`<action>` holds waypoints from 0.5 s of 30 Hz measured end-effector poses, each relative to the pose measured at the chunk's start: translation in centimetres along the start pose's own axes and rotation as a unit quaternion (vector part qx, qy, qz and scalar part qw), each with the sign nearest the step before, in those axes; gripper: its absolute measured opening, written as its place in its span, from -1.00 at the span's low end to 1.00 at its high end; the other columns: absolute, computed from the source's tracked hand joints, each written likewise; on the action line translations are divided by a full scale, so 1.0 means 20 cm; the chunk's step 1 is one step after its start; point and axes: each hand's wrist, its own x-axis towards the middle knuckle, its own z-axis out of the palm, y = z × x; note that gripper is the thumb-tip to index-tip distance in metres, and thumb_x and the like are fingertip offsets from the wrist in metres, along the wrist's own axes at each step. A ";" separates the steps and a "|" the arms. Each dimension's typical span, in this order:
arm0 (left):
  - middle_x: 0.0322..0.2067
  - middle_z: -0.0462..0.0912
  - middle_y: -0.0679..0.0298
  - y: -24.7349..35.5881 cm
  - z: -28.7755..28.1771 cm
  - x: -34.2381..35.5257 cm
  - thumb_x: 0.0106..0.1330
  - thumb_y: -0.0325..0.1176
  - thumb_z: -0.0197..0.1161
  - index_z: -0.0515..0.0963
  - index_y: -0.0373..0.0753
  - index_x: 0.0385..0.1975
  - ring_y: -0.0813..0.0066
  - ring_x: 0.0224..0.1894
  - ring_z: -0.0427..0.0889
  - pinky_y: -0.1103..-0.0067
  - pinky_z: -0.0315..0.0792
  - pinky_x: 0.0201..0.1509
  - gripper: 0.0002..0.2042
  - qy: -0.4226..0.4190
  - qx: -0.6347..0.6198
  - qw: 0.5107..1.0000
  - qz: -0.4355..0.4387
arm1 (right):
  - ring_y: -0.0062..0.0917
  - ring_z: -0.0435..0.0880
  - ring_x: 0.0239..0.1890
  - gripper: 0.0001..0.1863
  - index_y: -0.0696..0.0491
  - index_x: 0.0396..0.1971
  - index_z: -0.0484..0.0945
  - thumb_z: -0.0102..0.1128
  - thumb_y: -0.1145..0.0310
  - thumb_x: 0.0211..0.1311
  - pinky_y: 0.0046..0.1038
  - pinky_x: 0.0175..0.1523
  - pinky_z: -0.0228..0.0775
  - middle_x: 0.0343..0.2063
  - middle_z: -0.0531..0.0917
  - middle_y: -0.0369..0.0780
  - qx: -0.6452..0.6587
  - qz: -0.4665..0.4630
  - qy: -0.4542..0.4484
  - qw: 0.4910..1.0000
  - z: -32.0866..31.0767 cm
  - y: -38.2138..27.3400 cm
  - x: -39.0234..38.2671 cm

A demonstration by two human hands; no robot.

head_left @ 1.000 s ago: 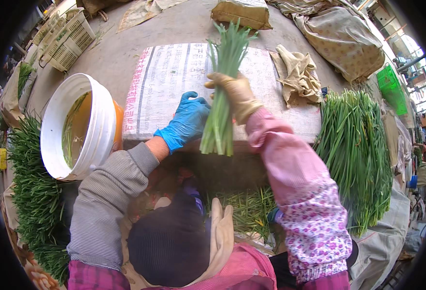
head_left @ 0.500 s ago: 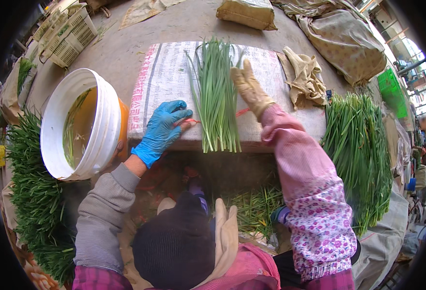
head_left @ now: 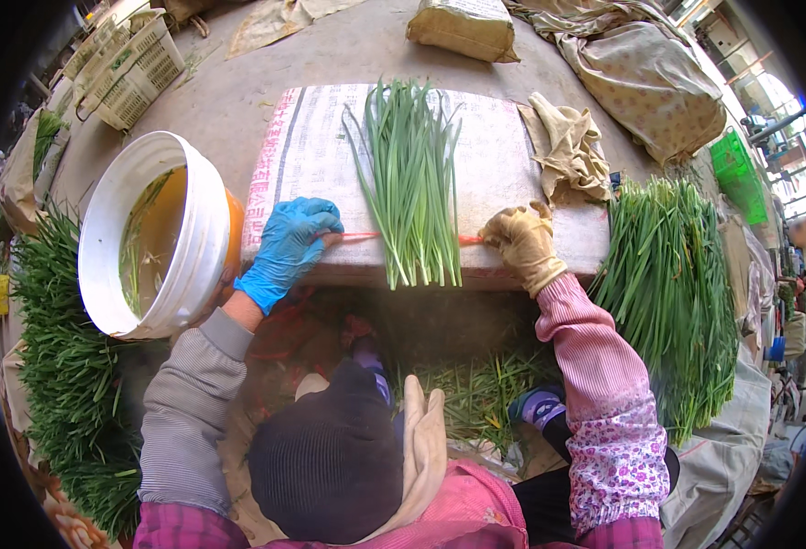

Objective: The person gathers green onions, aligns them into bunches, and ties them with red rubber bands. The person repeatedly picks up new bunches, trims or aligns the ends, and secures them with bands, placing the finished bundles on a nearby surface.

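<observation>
A bunch of long green leafy stalks [head_left: 405, 183] lies lengthwise on a raised block covered with a white sack [head_left: 298, 137]. A thin red tie [head_left: 357, 235] runs crosswise beneath the bunch near its pale ends. My left hand [head_left: 289, 247], in a blue glove with a bare fingertip showing, pinches the tie's left end. My right hand [head_left: 522, 242], in a tan glove, has its fingers closed on the other end. Crumpled tan cloth [head_left: 568, 146] lies behind my right hand, on the block's corner.
A white bucket [head_left: 94, 238] of yellowish water stands left. Thick piles of greens lie at left [head_left: 74, 384] and right [head_left: 668, 302]. Beyond are slatted baskets [head_left: 128, 73], a tan sack [head_left: 462, 32], a draped bundle [head_left: 641, 91] and a green crate [head_left: 732, 169]. Cut leaves [head_left: 458, 393] litter the floor below.
The bunch was in my right hand and is now lying on the block. My right hand has released it and come down to the tie's right end; my left hand shifted left.
</observation>
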 end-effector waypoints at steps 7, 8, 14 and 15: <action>-0.31 0.64 0.29 0.10 -0.14 0.04 0.04 -0.40 0.36 0.65 -0.15 -0.42 0.31 -0.34 0.62 0.48 0.46 -0.21 -0.89 -0.082 0.028 0.994 -0.068 | -0.48 0.58 -0.15 -0.96 -0.21 -0.50 0.65 0.34 0.29 0.01 0.04 0.26 -0.08 -0.39 0.67 -0.43 -0.032 0.005 0.020 0.999 -0.03 0.03 -0.07; -0.27 0.65 0.28 0.12 -0.18 0.06 0.04 -0.40 0.36 0.66 -0.13 -0.37 0.31 -0.30 0.62 0.48 0.46 -0.16 -0.86 -0.103 0.045 0.992 -0.066 | -0.47 0.57 -0.15 -0.96 -0.21 -0.50 0.65 0.34 0.30 0.02 0.04 0.27 -0.08 -0.40 0.67 -0.43 -0.027 0.012 0.027 0.999 -0.03 0.03 -0.07; 0.07 0.56 0.27 0.44 0.03 0.32 0.27 -0.27 0.19 0.63 -0.01 -0.04 0.28 0.22 0.39 0.29 0.02 0.36 -0.73 0.010 -0.027 0.992 0.126 | -0.42 0.57 -0.16 -0.91 -0.20 -0.48 0.68 0.36 0.34 -0.03 -0.01 0.24 -0.01 -0.41 0.67 -0.39 0.000 0.049 0.003 0.999 -0.04 0.02 -0.05; 0.10 0.54 0.29 0.50 0.13 0.36 0.31 -0.21 0.15 0.62 0.00 -0.04 0.31 0.25 0.37 0.23 -0.09 0.41 -0.74 -0.008 0.010 0.988 0.156 | -0.42 0.57 -0.16 -0.91 -0.21 -0.48 0.68 0.36 0.34 -0.03 -0.01 0.24 -0.01 -0.41 0.67 -0.39 0.003 0.043 0.003 0.999 -0.05 0.02 -0.05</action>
